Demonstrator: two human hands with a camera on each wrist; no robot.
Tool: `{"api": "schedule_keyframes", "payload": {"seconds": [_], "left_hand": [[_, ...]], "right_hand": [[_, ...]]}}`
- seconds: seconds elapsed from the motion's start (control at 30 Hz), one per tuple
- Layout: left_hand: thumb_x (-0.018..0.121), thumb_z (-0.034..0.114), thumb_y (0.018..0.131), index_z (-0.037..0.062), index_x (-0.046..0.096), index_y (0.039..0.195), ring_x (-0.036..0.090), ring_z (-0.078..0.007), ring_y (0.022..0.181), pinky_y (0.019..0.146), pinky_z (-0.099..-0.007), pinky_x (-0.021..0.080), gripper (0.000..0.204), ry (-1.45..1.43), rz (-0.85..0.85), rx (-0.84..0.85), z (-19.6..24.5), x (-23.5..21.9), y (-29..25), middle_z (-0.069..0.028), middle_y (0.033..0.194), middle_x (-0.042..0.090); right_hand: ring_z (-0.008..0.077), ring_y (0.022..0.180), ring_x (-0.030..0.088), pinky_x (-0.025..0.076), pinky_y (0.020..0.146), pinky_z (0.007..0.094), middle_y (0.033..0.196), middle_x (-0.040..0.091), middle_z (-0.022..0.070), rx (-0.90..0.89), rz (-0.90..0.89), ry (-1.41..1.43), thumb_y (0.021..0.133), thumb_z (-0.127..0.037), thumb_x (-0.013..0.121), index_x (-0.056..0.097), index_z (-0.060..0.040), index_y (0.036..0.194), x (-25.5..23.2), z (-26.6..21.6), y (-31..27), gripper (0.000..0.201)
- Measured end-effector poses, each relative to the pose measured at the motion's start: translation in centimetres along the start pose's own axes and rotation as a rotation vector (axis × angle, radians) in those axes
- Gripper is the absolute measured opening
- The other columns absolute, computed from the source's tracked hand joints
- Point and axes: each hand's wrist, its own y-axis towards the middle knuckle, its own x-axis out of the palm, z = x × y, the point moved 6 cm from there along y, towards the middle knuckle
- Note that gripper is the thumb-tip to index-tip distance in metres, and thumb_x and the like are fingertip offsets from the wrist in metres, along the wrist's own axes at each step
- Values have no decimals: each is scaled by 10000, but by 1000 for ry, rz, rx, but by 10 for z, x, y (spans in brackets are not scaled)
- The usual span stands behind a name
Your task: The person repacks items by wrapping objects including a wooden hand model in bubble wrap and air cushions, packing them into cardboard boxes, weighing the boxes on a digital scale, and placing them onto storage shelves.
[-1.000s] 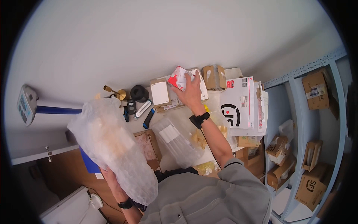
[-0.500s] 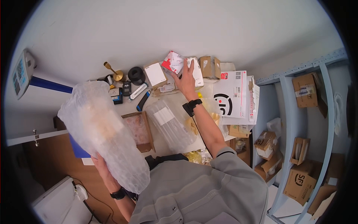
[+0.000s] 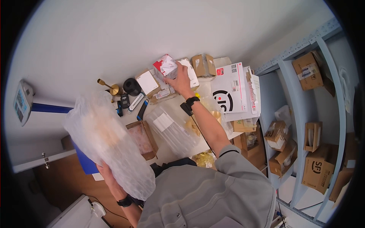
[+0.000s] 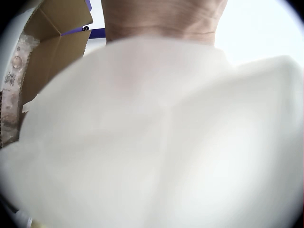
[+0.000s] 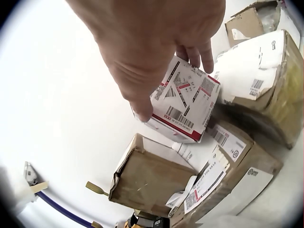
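A small red-and-white box [image 3: 165, 65] covered in labels is gripped by my right hand [image 3: 180, 81], above the boxes along the wall. In the right wrist view my right hand [image 5: 156, 52] has the thumb on one side of the labelled box [image 5: 183, 99] and fingers on the other. My left hand [image 3: 106, 175] holds a long bubble-wrapped bundle [image 3: 110, 140] from below, against the body. In the left wrist view the pale wrapping [image 4: 142, 142] fills most of the picture and hides the left fingers.
On the table [image 3: 167, 146] are an open carton [image 3: 141, 137], clear plastic packaging [image 3: 171, 127], a blue-black cutter [image 3: 143, 109], a black tape roll [image 3: 132, 87] and a brass piece [image 3: 113, 89]. Flat SF boxes [image 3: 229, 89] lie at right, beside blue shelving [image 3: 299, 91] with cartons.
The labelled box in my right hand has shifted left, away from the white box beside it, and turned somewhat. My left hand still holds the wrapped bundle. The head view has moved too.
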Motion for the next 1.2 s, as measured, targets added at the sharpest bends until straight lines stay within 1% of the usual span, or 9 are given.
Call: {"api": "schedule_keyframes", "payload": {"seconds": [0.07, 0.4, 0.53, 0.63, 0.73, 0.87, 1.0, 1.1, 1.2], "left_hand": [[611, 273, 1036, -4, 378, 1499, 592, -232, 1210, 1028, -377, 487, 587, -1, 21, -4, 6, 6, -1, -134, 1426, 543], [620, 317, 1032, 13, 388, 1500, 587, -227, 1217, 1024, -380, 490, 604, 18, 27, -81, 15, 44, -19, -116, 1428, 544], [624, 334, 1030, 20, 392, 1501, 585, -225, 1219, 1022, -381, 491, 612, 31, -11, -121, 19, 72, -20, -109, 1428, 545], [627, 347, 1029, 25, 395, 1501, 583, -223, 1221, 1020, -382, 492, 617, 41, -31, -128, 24, 95, 1, -103, 1429, 545], [625, 320, 1031, 23, 400, 1497, 588, -226, 1215, 1026, -374, 488, 597, 27, -131, -117, -9, 59, 25, -97, 1418, 557], [618, 294, 1037, -29, 400, 1474, 608, -243, 1198, 1006, -378, 505, 586, 35, -159, -110, -8, 87, 38, -160, 1395, 571], [667, 232, 1013, -34, 467, 1431, 626, -228, 1162, 1000, -365, 506, 534, 106, -118, -205, -2, 143, 39, -145, 1323, 629], [697, 224, 1000, -28, 530, 1382, 622, -200, 1148, 985, -344, 501, 487, 254, -224, -197, -18, 174, 48, -119, 1277, 660], [704, 228, 999, -21, 557, 1363, 610, -175, 1150, 985, -327, 485, 464, 317, -417, -152, -30, 209, 47, -99, 1268, 668]], "right_hand": [[430, 1200, 542, 529, 927, 496, 1289, 464, 216, 3, 113, -22, 777, -300, 856, 390, -60, 1456, 10, -3, -10, 857], [453, 1340, 476, 437, 1089, 480, 1488, 425, 291, -153, 223, 84, 895, -340, 758, 300, 28, 1535, 19, 31, -18, 868], [439, 1413, 427, 355, 1173, 454, 1544, 395, 324, 81, 132, 371, 930, -489, 671, 291, 47, 1557, 24, 32, 15, 909], [432, 1410, 435, 347, 1178, 441, 1526, 426, 321, 186, -154, 407, 969, -516, 580, 374, 85, 1510, 45, 36, 30, 835], [428, 1409, 438, 347, 1179, 441, 1518, 437, 316, 165, -8, 362, 998, -482, 550, 386, 86, 1497, 50, 39, 28, 773], [406, 1413, 440, 365, 1167, 434, 1497, 456, 301, 178, 155, 434, 1040, -516, 493, 387, 74, 1486, 11, 37, -22, 746], [266, 1387, 458, 418, 1112, 401, 1508, 475, 160, 388, -370, 1035, 1040, -512, 541, 329, -18, 1561, -12, -15, -109, 749], [227, 1371, 460, 415, 1114, 380, 1504, 479, 129, 320, -673, 1190, 1010, -401, 653, 312, -35, 1577, -32, -67, -150, 756], [195, 1357, 469, 422, 1105, 371, 1514, 475, 109, 162, -430, 1037, 958, -282, 732, 320, -47, 1579, -42, -64, -143, 782]]}}
